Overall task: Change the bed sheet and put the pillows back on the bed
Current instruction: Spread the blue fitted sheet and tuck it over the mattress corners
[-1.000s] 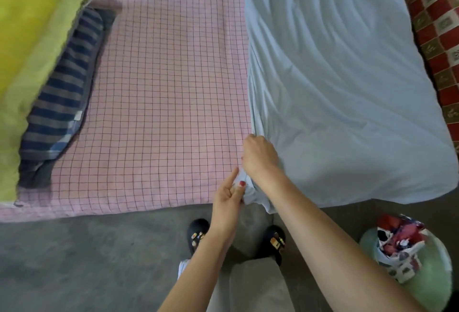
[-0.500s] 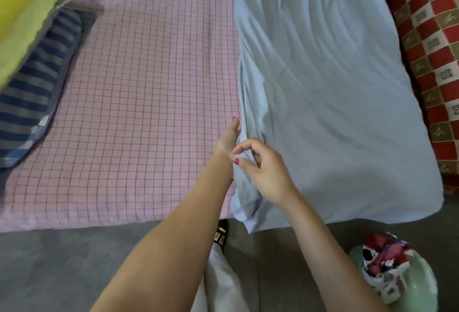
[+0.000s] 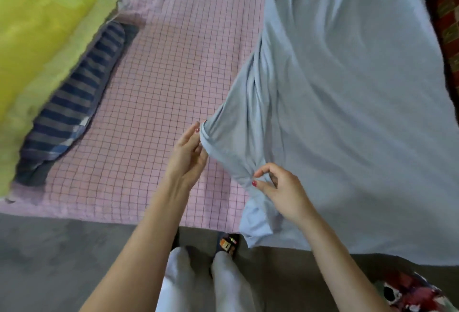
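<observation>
Pinching the gathered edge of the blue sheet (image 3: 347, 113) between thumb and forefinger, my right hand (image 3: 280, 191) holds it so my left hand (image 3: 188, 152), fingers fairly straight against the hem, can find the corner. Both forearms reach forward over the bed's near edge, the sheet covering only the right side of the pink checked mattress (image 3: 161, 113).
</observation>
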